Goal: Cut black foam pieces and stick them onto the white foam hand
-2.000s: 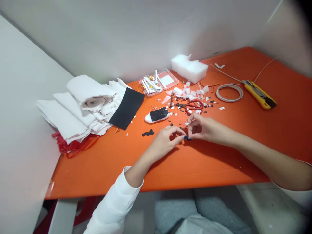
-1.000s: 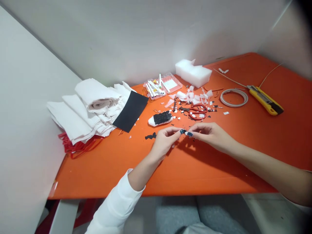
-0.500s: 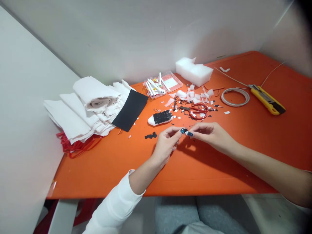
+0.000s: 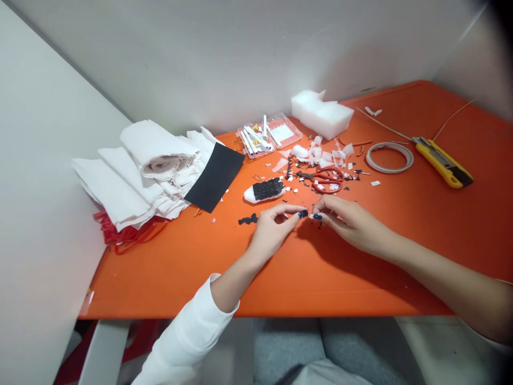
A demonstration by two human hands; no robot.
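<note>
My left hand (image 4: 274, 227) is closed in a pinch, with a small black piece (image 4: 306, 213) at its fingertips, hard to tell from the dark nail. Close beside it, my right hand (image 4: 344, 219) pinches a tiny white scrap (image 4: 311, 216) between thumb and forefinger. The fingertips of the two hands are a little apart, just above the table. Behind them lies a white foam shape (image 4: 250, 194) with overlapping black pieces (image 4: 268, 188) covering most of its top. A scalloped black strip (image 4: 247, 219) lies left of my left hand, partly hidden by it.
Red-handled scissors (image 4: 326, 179) lie among foam scraps (image 4: 316, 155) and cuttings. Behind stand a foam block (image 4: 323, 115) and an open plastic case (image 4: 276, 133) with white pens. A tape roll (image 4: 389, 158) and yellow cutter (image 4: 443, 162) lie right; black sheet (image 4: 215, 176) and white paper (image 4: 132, 182) left.
My fingertips have drawn slightly apart, the right hand moving a little right with the white scrap. The whole view has shifted slightly.
</note>
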